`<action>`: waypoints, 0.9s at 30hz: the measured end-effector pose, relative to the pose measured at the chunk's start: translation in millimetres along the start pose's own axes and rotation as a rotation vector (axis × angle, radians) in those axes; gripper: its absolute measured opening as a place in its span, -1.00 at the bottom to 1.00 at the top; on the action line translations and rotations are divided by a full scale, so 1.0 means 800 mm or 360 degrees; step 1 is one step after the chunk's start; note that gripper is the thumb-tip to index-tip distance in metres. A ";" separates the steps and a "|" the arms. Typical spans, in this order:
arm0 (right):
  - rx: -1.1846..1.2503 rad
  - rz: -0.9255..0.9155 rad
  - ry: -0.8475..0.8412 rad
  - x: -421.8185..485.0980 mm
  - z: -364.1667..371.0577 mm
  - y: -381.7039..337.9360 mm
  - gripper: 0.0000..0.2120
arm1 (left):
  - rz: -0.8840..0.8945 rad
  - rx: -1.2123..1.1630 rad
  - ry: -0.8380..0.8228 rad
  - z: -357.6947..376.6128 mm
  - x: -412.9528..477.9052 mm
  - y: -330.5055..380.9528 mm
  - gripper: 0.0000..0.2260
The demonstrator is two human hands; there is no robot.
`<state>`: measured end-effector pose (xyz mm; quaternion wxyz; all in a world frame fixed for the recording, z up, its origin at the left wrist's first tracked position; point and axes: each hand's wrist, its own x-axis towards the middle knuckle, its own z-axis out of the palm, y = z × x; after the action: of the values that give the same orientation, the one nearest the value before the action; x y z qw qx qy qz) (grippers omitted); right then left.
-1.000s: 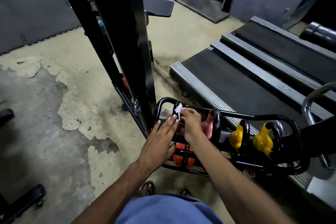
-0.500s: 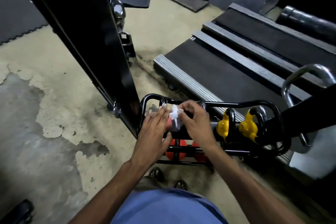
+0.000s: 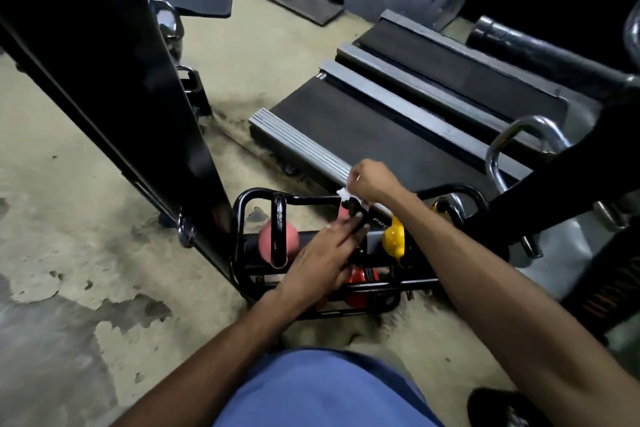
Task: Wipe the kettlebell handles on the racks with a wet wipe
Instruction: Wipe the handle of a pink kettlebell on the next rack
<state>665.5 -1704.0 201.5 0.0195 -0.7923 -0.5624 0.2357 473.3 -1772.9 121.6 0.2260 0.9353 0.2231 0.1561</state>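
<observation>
A low black tube rack (image 3: pixel 239 218) holds small kettlebells. A pink kettlebell (image 3: pixel 266 239) with a black handle stands free at its left end. My left hand (image 3: pixel 322 256) lies with straight fingers over a second pink kettlebell, mostly hidden, fingertips touching its black handle (image 3: pixel 353 210). My right hand (image 3: pixel 372 180) hovers just above that handle and pinches a white wet wipe (image 3: pixel 344 193) against its top. A yellow kettlebell (image 3: pixel 393 237) sits to the right, and a red kettlebell (image 3: pixel 360 279) on the lower tier.
A tall black machine post (image 3: pixel 145 97) leans close on the left of the rack. Behind the rack lies a treadmill deck (image 3: pixel 381 135). A chrome handle (image 3: pixel 512 135) and a black frame stand at the right. The patchy concrete floor (image 3: pixel 69 253) stretches to the left.
Both hands have shifted right from the first pink kettlebell, now uncovered, to the second one. My right hand has risen with the wipe above its handle.
</observation>
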 end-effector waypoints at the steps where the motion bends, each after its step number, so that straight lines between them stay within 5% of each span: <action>1: -0.0088 -0.0027 -0.0049 0.006 0.002 -0.006 -0.85 | 0.0033 0.0033 0.0012 -0.001 0.002 0.000 -0.35; 7: -0.0900 -0.0579 -0.0282 0.008 0.010 -0.044 -0.93 | -0.0047 0.0171 0.0069 0.008 0.004 0.006 -0.48; 11: -0.0843 -0.0618 -0.0193 0.009 0.017 -0.031 -0.93 | -0.0114 0.0112 0.0085 0.002 0.006 0.013 -0.35; 18: 0.0325 -0.0007 0.0267 -0.012 0.037 0.035 -0.66 | -0.0166 0.0040 -0.0021 0.000 0.005 0.017 -0.37; 20: 0.0964 0.0227 0.0296 -0.032 0.043 0.037 -0.62 | -0.0192 0.0056 0.0001 0.001 0.005 0.015 -0.39; 23: 0.2400 0.0681 -0.0206 -0.051 0.059 0.034 -0.70 | -0.0221 0.0033 -0.0012 -0.002 0.010 0.013 -0.41; 25: 0.2755 0.0876 -0.0582 -0.051 0.068 0.033 -0.71 | -0.0210 0.0018 -0.0029 -0.001 0.010 0.011 -0.41; 27: 0.2906 0.0977 -0.0586 -0.045 0.075 0.034 -0.72 | -0.0205 0.0010 -0.0040 -0.001 0.010 0.010 -0.42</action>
<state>656.5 -1760.2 152.3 0.4748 -0.5353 0.0725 0.6948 482.3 -1775.4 128.2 0.2353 0.9216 0.2805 0.1287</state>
